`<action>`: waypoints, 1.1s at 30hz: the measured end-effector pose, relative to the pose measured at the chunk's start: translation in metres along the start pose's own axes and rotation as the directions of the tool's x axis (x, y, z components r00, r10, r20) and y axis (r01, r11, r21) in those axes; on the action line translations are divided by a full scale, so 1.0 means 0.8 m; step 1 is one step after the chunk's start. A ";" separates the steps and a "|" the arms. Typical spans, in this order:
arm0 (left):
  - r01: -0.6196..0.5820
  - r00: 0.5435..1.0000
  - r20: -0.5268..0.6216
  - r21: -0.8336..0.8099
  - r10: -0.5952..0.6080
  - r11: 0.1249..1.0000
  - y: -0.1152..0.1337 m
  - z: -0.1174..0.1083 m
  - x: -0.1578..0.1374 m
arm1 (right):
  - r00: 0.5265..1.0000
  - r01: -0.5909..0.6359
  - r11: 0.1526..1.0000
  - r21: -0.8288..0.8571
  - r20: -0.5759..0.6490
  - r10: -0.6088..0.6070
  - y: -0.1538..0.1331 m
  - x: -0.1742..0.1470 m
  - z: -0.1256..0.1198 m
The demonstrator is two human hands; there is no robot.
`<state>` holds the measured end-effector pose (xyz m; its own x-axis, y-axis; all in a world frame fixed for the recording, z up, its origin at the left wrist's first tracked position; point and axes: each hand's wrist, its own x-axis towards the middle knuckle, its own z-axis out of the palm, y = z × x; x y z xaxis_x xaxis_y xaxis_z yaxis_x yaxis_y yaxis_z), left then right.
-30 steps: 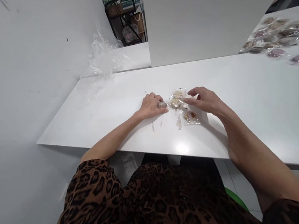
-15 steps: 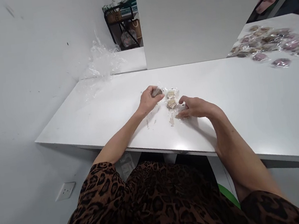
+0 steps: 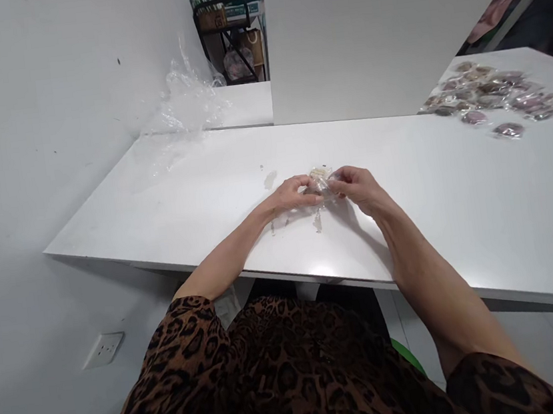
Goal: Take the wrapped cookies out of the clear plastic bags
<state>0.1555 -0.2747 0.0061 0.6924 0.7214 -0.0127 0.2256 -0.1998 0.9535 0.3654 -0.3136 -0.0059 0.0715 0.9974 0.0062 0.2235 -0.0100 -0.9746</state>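
Note:
My left hand [image 3: 296,194] is closed around a small round piece in clear plastic, low over the white table; the fingers hide most of the piece. Close on its right, my right hand [image 3: 357,187] pinches a crinkled clear plastic wrapper [image 3: 325,189] between thumb and fingers. The wrapper spans the gap between both hands. Just behind them, a pale round piece [image 3: 319,171] in clear plastic lies on the table, partly covered by the hands.
A heap of wrapped round pieces [image 3: 504,88], brown and pink, lies at the far right. Loose clear plastic film [image 3: 188,103] is piled at the back left by the wall. A grey-white panel [image 3: 346,37] rises behind the table [image 3: 182,218]. Brownish smudges mark the surface near my hands.
My left hand has moved right and slightly nearer to me with its round piece. My right hand has lifted slightly and closed on the wrapper, so both hands now meet. The view has shifted slightly.

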 end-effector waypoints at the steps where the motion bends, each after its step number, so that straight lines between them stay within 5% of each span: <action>1: -0.003 1.000 -0.013 0.130 0.005 0.992 0.001 0.000 0.000 | 1.000 -0.013 0.998 -0.057 0.014 0.014 0.003 0.000 0.003; 4: 0.004 0.999 -0.037 0.397 0.011 0.918 0.003 0.000 0.001 | 0.998 -0.024 0.987 -0.158 0.061 0.034 0.009 -0.001 0.006; 8: 0.000 1.000 -0.001 0.471 0.001 0.882 -0.001 -0.002 -0.003 | 0.993 -0.023 0.998 -0.057 0.114 0.030 0.009 -0.005 0.002; 19: -0.125 0.964 -0.229 0.069 0.138 0.990 -0.042 0.006 -0.002 | 0.996 -0.005 0.978 0.207 0.090 -0.014 -0.006 -0.014 0.017; 26: -0.241 0.930 -0.297 -0.043 0.218 0.970 -0.033 0.022 -0.004 | 0.978 0.046 0.973 0.227 0.186 -0.090 -0.012 -0.022 0.022; 33: -0.242 0.929 -0.289 -0.007 0.230 0.970 -0.035 0.023 0.000 | 0.973 -0.051 0.986 0.160 0.232 0.012 -0.005 -0.020 0.026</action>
<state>0.1616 -0.2813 -0.0261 0.4973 0.8161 0.2942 0.0468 -0.3639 0.9303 0.3433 -0.3280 -0.0067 -0.1538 0.9864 -0.0580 0.0612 -0.0490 -0.9969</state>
